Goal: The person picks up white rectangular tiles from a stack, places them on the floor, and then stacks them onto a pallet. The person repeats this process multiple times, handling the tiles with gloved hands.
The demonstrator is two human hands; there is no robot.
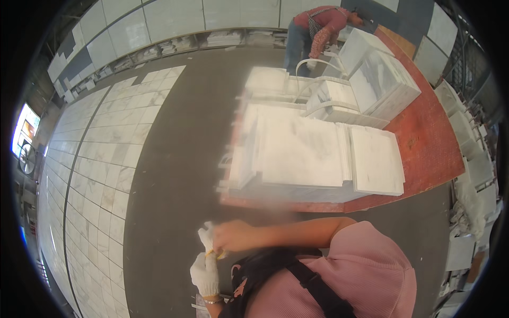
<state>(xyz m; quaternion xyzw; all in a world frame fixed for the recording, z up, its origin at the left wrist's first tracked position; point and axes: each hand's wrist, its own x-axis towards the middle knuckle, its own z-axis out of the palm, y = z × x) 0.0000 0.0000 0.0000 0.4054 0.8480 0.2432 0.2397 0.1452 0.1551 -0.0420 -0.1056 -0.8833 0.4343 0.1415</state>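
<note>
White stone slabs (302, 151) line the red table's near edge (377, 201). Our right hand (231, 236) pinches a white knitted glove (207, 241); left hand (204, 274) unclear.

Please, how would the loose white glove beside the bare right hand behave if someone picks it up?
The glove would probably be floppy, because its finger parts bend unevenly. It is likely light, as it looks like soft cloth. It seems unlikely to roll, since its outline is irregular.

The gloved left hand (205, 274) points upward, left of lower centre. Above it, the bare right hand (233, 236) curls, its forearm (297, 233) nearly level.
</note>
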